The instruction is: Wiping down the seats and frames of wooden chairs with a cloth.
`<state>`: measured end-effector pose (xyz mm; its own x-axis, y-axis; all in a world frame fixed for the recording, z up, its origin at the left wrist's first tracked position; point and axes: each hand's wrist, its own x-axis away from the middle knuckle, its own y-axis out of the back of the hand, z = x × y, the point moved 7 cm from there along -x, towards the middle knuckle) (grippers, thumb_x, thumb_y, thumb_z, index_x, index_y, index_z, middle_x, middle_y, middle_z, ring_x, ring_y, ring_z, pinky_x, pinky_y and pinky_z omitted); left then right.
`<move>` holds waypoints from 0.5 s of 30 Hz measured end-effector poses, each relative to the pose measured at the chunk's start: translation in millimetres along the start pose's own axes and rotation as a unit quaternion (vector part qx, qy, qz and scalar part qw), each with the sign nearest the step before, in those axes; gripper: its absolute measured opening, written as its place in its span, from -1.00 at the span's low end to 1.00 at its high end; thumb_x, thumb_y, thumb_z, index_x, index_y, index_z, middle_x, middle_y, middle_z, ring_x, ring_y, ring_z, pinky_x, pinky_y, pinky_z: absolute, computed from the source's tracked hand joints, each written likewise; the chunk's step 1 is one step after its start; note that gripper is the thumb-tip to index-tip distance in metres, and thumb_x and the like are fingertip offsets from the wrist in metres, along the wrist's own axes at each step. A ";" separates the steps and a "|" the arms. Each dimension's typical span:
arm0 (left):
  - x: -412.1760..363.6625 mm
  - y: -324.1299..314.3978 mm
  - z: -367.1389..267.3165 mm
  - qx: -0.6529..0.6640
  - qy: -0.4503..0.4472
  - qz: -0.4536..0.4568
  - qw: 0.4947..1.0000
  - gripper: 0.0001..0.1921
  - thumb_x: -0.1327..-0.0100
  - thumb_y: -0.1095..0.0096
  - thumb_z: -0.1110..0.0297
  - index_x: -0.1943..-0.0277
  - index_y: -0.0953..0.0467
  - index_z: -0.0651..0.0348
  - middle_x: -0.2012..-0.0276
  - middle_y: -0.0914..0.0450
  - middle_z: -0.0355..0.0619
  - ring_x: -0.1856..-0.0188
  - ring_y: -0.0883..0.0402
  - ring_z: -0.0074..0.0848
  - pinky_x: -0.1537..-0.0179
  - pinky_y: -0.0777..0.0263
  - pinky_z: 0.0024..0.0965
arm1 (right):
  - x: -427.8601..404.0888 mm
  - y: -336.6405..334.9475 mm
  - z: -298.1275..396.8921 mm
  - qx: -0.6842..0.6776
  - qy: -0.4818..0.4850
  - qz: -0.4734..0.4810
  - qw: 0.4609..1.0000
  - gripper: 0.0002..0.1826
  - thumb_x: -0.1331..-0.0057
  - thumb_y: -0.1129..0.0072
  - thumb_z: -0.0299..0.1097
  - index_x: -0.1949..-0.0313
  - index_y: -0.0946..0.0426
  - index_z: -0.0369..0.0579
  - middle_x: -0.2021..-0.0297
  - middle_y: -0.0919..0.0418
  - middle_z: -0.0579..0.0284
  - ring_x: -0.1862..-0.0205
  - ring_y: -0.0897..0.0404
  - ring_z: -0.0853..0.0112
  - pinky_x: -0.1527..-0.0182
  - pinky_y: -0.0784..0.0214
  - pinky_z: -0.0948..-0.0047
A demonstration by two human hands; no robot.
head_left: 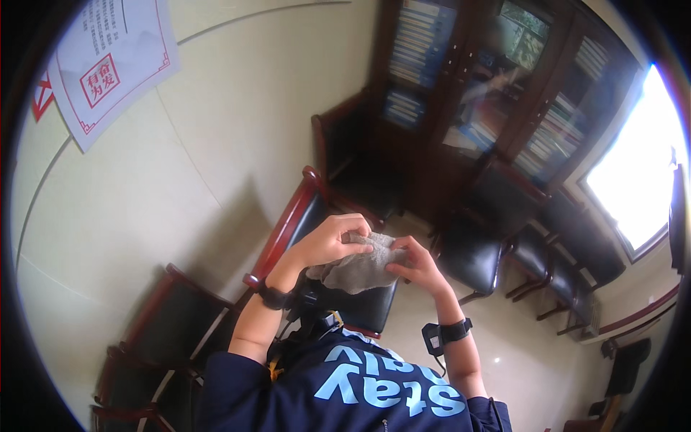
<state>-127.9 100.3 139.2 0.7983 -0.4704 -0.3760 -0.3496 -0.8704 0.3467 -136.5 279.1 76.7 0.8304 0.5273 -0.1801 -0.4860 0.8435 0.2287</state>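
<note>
A grey cloth (360,270), soft and bunched in loose folds, hangs between my two hands in front of my chest. My left hand (336,240) pinches its upper left part between thumb and fingers. At the cloth's right edge, my right hand (417,261) grips it with thumb and index finger. Each forearm has a black strap on it, the right one bearing a small black box (433,339). Below the cloth lies the black seat of a chair (372,309), partly hidden by the cloth and my arms.
Dark wooden chairs with black padding line the wall at left (173,318) and stand at right (472,259). A glass-fronted wooden cabinet (426,140) with folders and books is ahead. A bright window (631,162) is at far right, and a poster (116,65) hangs upper left.
</note>
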 end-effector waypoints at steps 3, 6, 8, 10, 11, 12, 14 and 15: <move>11.9 23.8 5.4 -0.040 -0.007 0.000 0.999 -0.77 -0.04 -0.36 0.49 0.40 -0.37 0.27 0.37 -0.49 -0.18 0.30 -0.45 -0.50 0.24 -0.32 -0.49 | -20.5 -22.7 4.5 0.046 -0.058 0.025 0.997 -0.63 -0.07 -0.34 -0.43 0.14 -0.40 -0.09 0.19 -0.47 0.25 0.17 -0.44 0.52 0.07 -0.32 0.51; 28.9 46.0 23.5 -0.036 0.026 -0.018 0.999 -0.76 -0.06 -0.36 0.46 0.40 -0.36 0.26 0.35 -0.48 -0.18 0.29 -0.43 -0.56 0.25 -0.32 -0.51 | -35.8 -34.2 -5.9 0.183 -0.135 0.067 0.971 -0.65 -0.08 -0.32 -0.45 0.16 -0.39 -0.11 0.30 -0.47 0.27 0.26 -0.44 0.56 0.15 -0.34 0.54; 44.9 63.6 33.3 -0.038 0.045 -0.037 0.998 -0.75 -0.06 -0.37 0.43 0.40 -0.36 0.26 0.34 -0.47 -0.18 0.30 -0.42 -0.57 0.26 -0.31 -0.51 | -45.9 -44.8 -8.4 0.151 -0.076 0.103 0.980 -0.66 -0.10 -0.31 -0.45 0.16 -0.38 -0.10 0.36 -0.44 0.34 0.32 -0.41 0.62 0.22 -0.31 0.59; 63.6 85.1 45.6 -0.015 0.091 -0.066 0.994 -0.74 -0.06 -0.39 0.40 0.41 -0.36 0.22 0.31 -0.48 -0.21 0.29 -0.43 -0.58 0.24 -0.33 -0.53 | -60.2 -53.1 3.6 0.093 -0.071 0.100 0.988 -0.68 -0.11 -0.30 -0.46 0.17 -0.38 -0.10 0.36 -0.42 0.37 0.33 -0.39 0.65 0.25 -0.30 0.62; 69.5 92.5 54.7 -0.014 0.090 -0.068 0.994 -0.74 -0.06 -0.39 0.40 0.41 -0.36 0.22 0.31 -0.48 -0.21 0.29 -0.43 -0.58 0.24 -0.33 -0.53 | -67.9 -55.4 12.2 0.033 -0.064 0.093 0.993 -0.70 -0.13 -0.28 -0.46 0.19 -0.38 -0.09 0.36 -0.40 0.41 0.33 -0.37 0.68 0.28 -0.28 0.65; 81.0 102.9 68.5 0.125 0.102 -0.102 0.982 -0.78 -0.09 -0.34 0.40 0.39 -0.37 0.20 0.34 -0.45 -0.24 0.30 -0.43 -0.62 0.25 -0.33 -0.55 | -80.1 -63.2 26.3 0.020 -0.068 0.098 0.993 -0.76 -0.16 -0.24 -0.48 0.22 -0.38 -0.07 0.35 -0.36 0.45 0.32 -0.34 0.72 0.29 -0.24 0.68; 95.9 98.5 74.1 0.513 0.067 -0.175 0.837 -0.82 -0.23 -0.19 0.29 0.15 -0.45 0.12 0.23 -0.49 -0.26 0.18 -0.51 -0.56 0.16 -0.38 -0.51 | -108.4 -76.0 42.7 -0.048 -0.048 0.112 0.991 -0.76 -0.20 -0.19 -0.50 0.17 -0.36 -0.06 0.34 -0.37 0.44 0.31 -0.33 0.73 0.30 -0.21 0.70; 103.2 80.8 89.3 0.511 0.072 -0.183 0.837 -0.82 -0.23 -0.19 0.29 0.15 -0.45 0.12 0.23 -0.49 -0.26 0.18 -0.51 -0.56 0.16 -0.38 -0.51 | -125.5 -91.0 49.4 -0.104 -0.045 0.118 0.987 -0.76 -0.21 -0.17 -0.49 0.15 -0.35 -0.05 0.34 -0.38 0.42 0.32 -0.34 0.72 0.31 -0.20 0.70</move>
<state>-117.5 -31.6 51.6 0.9687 -0.1875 -0.1626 -0.2467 -0.6570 -0.7124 -183.0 131.1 125.8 0.7045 0.7074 -0.0571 -0.7056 0.7068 0.0508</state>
